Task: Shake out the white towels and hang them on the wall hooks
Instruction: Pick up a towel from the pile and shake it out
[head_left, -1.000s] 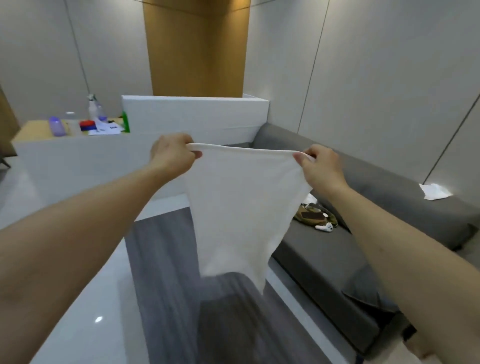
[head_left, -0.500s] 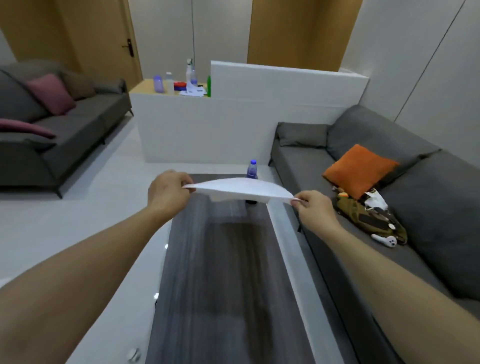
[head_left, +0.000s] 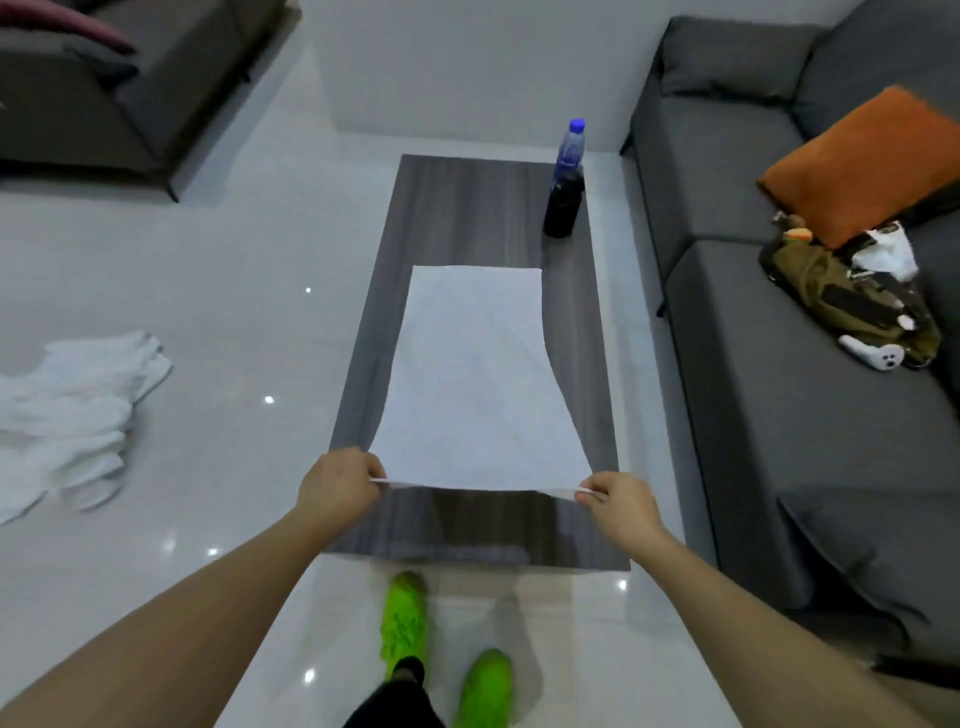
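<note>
A white towel (head_left: 475, 379) stretches out flat over the dark wooden coffee table (head_left: 457, 208), its far edge towards the bottles. My left hand (head_left: 337, 486) pinches the towel's near left corner. My right hand (head_left: 621, 501) pinches the near right corner. The near edge is pulled taut between both hands, just above the table's front part. A heap of other white towels (head_left: 67, 415) lies on the glossy floor at the left. No wall hooks are in view.
A clear bottle with a blue cap (head_left: 570, 145) and a dark bottle (head_left: 562, 205) stand at the table's far right. A grey sofa (head_left: 779, 389) with an orange cushion (head_left: 862, 161) and a bag (head_left: 852, 306) runs along the right. Another grey sofa (head_left: 104, 104) is far left.
The towel went from hanging in front of me, to swung out level, to spread flat over the table. My hands dropped lower and my view tilted down.
</note>
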